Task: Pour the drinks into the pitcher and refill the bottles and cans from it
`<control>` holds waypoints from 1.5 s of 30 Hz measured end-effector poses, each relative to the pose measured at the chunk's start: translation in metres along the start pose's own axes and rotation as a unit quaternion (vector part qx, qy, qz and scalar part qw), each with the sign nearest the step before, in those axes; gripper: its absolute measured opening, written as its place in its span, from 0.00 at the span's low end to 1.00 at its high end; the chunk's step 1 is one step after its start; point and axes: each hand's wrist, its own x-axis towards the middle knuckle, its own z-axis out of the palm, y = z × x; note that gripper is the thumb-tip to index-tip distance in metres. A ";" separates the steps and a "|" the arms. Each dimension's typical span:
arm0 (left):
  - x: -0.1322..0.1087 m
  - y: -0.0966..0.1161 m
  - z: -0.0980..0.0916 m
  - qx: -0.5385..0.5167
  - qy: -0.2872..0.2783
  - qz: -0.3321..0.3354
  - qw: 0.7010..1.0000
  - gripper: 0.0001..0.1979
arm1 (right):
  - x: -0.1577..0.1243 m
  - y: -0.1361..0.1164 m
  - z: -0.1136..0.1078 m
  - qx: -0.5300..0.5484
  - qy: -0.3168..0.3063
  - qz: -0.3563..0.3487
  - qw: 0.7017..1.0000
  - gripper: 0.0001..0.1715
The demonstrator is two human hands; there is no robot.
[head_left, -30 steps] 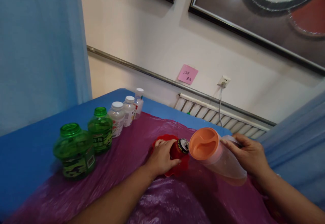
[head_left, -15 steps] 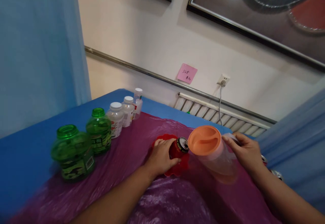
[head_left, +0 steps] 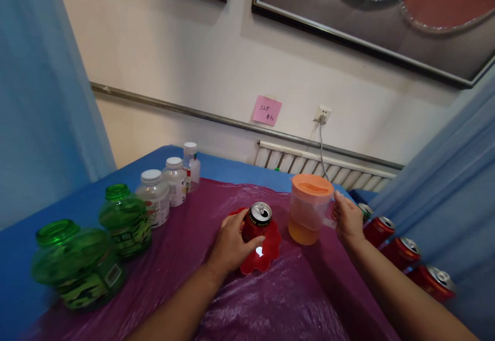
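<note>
My left hand [head_left: 232, 243] is wrapped round a red and black drink can [head_left: 253, 223], its opened top facing up. The can is upright over a red scalloped dish [head_left: 273, 245]; whether its base rests in the dish I cannot tell. To the right, my right hand [head_left: 348, 220] grips the handle of a clear pitcher [head_left: 305, 214] with an orange lid [head_left: 312, 185]. Yellowish liquid lies in the bottom of the pitcher, which is upright. Its handle is mostly hidden by my fingers.
Two green plastic jars [head_left: 79, 274] and several clear white-capped bottles [head_left: 154, 199] line the left side. Several opened cans [head_left: 402, 253] stand at the right edge, beside a blue curtain [head_left: 464, 176]. A purple plastic sheet [head_left: 301, 299] covers much of the blue table [head_left: 224, 168].
The pitcher has gone from tilted toward the can to upright, its liquid now level at the bottom. The can has straightened up in my left hand. My view has shifted to the right.
</note>
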 end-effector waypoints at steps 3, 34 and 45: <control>0.002 -0.001 0.001 -0.028 -0.009 -0.029 0.999 0.33 | 0.001 0.011 -0.004 0.017 0.012 0.011 1.000 0.33; 0.008 0.007 0.000 0.058 -0.008 0.168 0.984 0.32 | -0.149 -0.020 0.041 -0.188 -0.216 -0.157 0.945 0.50; -0.001 0.017 -0.001 0.005 -0.080 0.178 0.981 0.39 | -0.147 -0.030 0.034 -0.140 -0.156 -0.101 0.973 0.39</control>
